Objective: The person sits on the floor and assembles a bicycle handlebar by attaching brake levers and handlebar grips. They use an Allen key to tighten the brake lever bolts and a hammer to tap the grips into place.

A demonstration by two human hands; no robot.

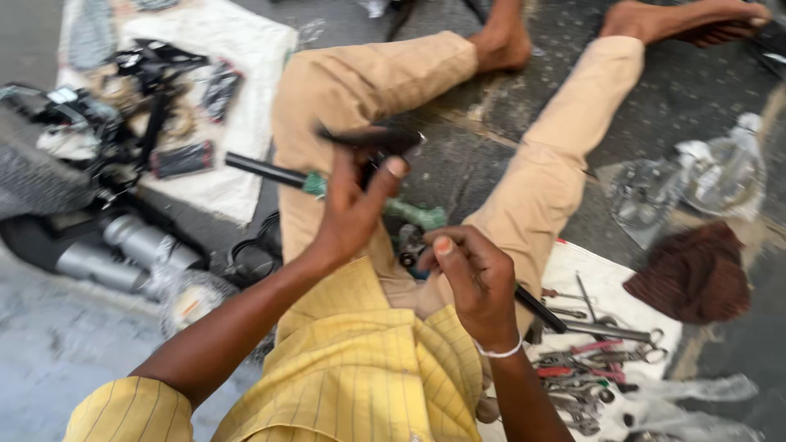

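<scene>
Currently your left hand (352,205) pinches a dark part (372,139) over your lap, right hand (475,278) clamps the bar (417,214); held aloft in fingertips only, that part could probably drop.

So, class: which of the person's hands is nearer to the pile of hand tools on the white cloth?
Right. The right hand is just up and left of the pile of hand tools; the left hand is raised farther left, holding a dark part.
</scene>
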